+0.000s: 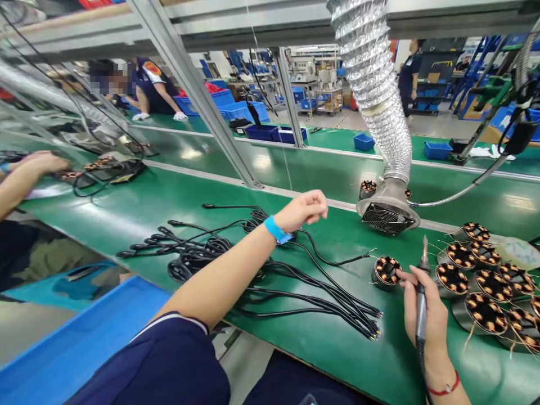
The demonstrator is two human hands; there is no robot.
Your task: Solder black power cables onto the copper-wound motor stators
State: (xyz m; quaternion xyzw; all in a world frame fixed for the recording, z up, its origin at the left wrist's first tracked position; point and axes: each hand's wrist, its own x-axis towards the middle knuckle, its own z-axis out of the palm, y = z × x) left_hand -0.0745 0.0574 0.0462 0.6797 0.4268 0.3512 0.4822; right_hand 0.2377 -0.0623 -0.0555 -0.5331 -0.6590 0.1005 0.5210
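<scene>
My right hand (pixel 430 315) grips a soldering iron (pixel 421 304) like a pen, its tip pointing up and away from me. Its outstretched fingertips reach the rim of a single motor stator (pixel 387 272), a metal ring with copper windings. My left hand (pixel 306 208) is raised above the bench with curled fingers; whatever they may hold does not show. Under my left forearm lies a bundle of black cables (pixel 211 253). One separate black cable (pixel 346 261) ends in bare wires beside the stator. More stators (pixel 487 312) stand grouped to the right of my right hand.
A fume extraction hood (pixel 388 208) on a silver duct hangs over the green bench (pixel 329 349). A metal post (pixel 202 90) rises at the bench's back. A blue bin (pixel 105 343) sits at lower left. Another person's hand (pixel 46 163) works at far left; a gloved person (pixel 156 87) sits opposite.
</scene>
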